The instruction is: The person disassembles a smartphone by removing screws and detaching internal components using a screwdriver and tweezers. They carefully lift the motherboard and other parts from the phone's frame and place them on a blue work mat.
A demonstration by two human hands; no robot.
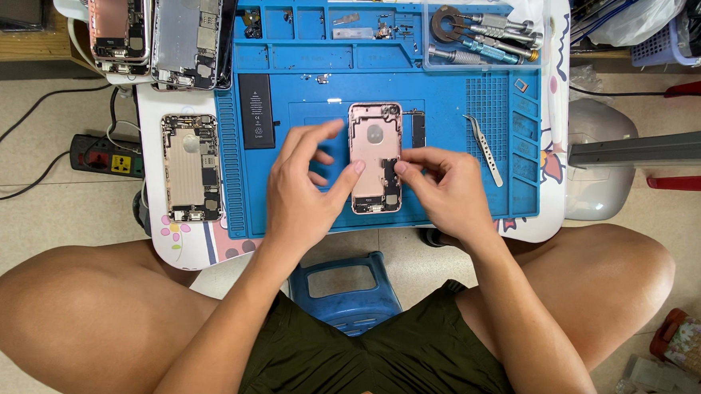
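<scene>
Pink phone housing [375, 152] lies open, inside facing up, near the centre of the blue work mat [462, 191], long axis running away from the person. Left hand [306, 187]: thumb tip presses the housing's left edge about midway down; index finger extends up and right toward the top left corner; remaining fingers curl loosely over the mat, gripping nothing. Right hand [444, 186]: fingertips pinched together at the housing's right edge, lower half; whether a small part sits between them cannot be told.

Black battery [256, 111] lies on the mat left of the housing, well apart from the left hand. Tweezers [485, 148] lie on the mat just right of the right hand, not touching. A strip of bare mat runs between the housing's bottom edge and the mat's near edge. Second opened phone [191, 167] rests off the mat on the white table [152, 135], close to its left rim. Clear tray of screwdrivers [482, 38] sits at the far right of the mat.
</scene>
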